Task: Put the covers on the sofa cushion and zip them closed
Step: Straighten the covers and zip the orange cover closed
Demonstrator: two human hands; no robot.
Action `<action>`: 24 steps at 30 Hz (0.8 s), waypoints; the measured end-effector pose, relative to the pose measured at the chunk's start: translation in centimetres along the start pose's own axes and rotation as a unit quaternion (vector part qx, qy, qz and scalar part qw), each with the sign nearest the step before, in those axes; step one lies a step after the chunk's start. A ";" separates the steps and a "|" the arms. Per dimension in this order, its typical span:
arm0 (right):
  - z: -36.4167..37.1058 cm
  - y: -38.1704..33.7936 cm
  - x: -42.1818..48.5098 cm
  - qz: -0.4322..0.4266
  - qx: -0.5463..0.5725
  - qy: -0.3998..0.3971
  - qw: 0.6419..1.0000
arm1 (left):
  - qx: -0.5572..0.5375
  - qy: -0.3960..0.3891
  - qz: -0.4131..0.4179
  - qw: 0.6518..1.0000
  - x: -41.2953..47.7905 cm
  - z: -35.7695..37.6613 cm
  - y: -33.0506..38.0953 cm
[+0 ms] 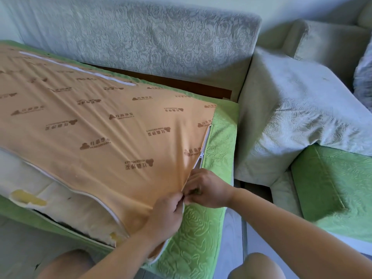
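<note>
A long sofa cushion lies tilted on the sofa, bottom side up. Its orange printed underside [96, 121] meets the green quilted cover [193, 234] along a white zipper. The zipper slider [201, 156] sits on the right side, closed beyond it and open toward me. My left hand [167, 216] pinches the orange fabric edge at the near corner. My right hand [207, 188] pinches the green side of the zipper edge right beside it. Along the near side the cover gapes and white and yellow foam [40, 198] shows.
The sofa's grey-green embossed backrest [161, 39] rises behind the cushion. A brown bare frame strip [181, 83] shows at the back. To the right sits a pale seat cushion [302, 109] and a green covered cushion [332, 188]. My knees are at the bottom edge.
</note>
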State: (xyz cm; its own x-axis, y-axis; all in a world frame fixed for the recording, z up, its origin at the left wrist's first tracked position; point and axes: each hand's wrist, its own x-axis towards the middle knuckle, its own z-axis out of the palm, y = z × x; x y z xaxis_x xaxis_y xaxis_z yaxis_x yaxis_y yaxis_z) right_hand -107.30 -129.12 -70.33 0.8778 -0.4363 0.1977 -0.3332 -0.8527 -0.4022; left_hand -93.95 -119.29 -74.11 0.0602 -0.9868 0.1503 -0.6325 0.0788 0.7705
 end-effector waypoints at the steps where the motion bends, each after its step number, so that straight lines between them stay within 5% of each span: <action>1: -0.1 0.2 0.1 0.008 0.005 -0.007 1.000 | -0.010 -0.001 0.000 1.000 0.0 0.1 0.0; 9: -1.8 0.4 0.7 0.101 0.025 -0.085 0.991 | 0.103 0.013 0.053 0.993 0.0 0.5 0.5; 13: -3.9 3.1 1.8 0.246 -0.011 0.063 0.967 | 0.166 0.019 0.114 0.979 -0.2 0.9 0.5; 16: -3.7 4.7 2.8 0.348 -0.137 -0.051 0.926 | 0.155 0.048 0.129 0.978 -0.4 0.9 0.2; 24: -3.5 4.5 3.9 0.326 -0.206 -0.042 0.922 | 0.108 0.077 0.137 0.982 -0.1 1.2 -0.5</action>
State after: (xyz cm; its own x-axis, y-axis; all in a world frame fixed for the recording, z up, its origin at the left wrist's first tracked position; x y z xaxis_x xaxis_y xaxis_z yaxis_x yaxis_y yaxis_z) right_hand -106.55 -135.67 -68.19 0.4615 -0.8861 -0.0425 -0.8871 -0.4604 -0.0340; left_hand -94.52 -119.36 -75.28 -0.0304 -0.8983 0.4383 -0.7892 0.2907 0.5411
